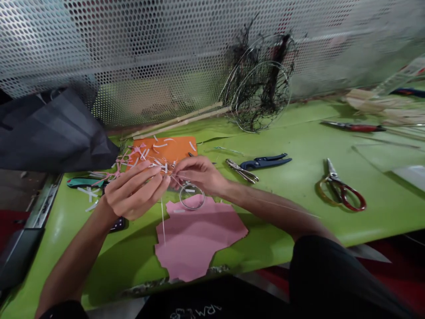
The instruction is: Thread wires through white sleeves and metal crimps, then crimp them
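Observation:
My left hand (134, 190) and my right hand (199, 175) meet above the table, fingertips almost touching. Both are closed in a pinch on a thin pale strand (163, 221). One end hangs below the left fingers over the pink sheet; another fine length runs right across my right forearm. What exactly lies between the fingertips is partly hidden. A small wire ring (181, 197) shows just below my right hand, at the top edge of the jagged-cut pink sheet (202, 241). Behind the hands lies an orange sheet (181, 148) strewn with short white strips and pink scraps.
Locking pliers (242, 170), dark-handled pruners (265, 161), scissors (341, 188) and red-handled pliers (357, 127) lie to the right. Black netting with wire hoops (262, 84) leans on the perforated metal panel (159, 53). A dark bag (56, 133) and a green-handled cutter (83, 182) are at left.

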`<action>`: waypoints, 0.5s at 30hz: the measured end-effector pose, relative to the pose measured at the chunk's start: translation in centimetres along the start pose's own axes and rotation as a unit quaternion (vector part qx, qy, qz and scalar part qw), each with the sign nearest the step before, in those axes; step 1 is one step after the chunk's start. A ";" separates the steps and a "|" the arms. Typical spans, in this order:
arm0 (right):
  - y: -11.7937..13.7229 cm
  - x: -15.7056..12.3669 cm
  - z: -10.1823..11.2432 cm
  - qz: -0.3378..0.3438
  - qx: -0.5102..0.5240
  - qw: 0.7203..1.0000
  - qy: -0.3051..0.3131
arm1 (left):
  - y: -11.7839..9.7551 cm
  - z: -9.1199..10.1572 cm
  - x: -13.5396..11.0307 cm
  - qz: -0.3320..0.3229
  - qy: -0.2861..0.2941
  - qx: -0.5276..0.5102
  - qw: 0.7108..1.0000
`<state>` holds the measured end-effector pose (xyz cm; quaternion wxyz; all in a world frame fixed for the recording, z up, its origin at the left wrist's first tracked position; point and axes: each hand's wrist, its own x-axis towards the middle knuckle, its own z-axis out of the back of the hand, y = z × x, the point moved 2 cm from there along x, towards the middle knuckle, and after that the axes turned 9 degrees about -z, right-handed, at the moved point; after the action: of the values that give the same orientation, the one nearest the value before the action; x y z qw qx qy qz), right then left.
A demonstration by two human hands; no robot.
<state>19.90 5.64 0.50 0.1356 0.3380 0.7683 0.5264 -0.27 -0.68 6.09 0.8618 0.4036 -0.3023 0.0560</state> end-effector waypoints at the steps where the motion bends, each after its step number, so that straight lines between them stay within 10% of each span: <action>1: 0.2 0.0 0.0 -0.021 0.010 0.999 0.022 | 0.0 0.0 0.1 -0.004 0.000 0.003 1.000; 15: 0.9 0.1 1.1 -0.137 0.009 0.988 0.070 | -0.6 1.1 2.1 -0.078 0.062 -0.031 0.995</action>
<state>20.78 6.72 0.92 0.1488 0.1932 0.8195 0.5187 1.08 -2.13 7.40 0.8925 0.3949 -0.2179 0.0044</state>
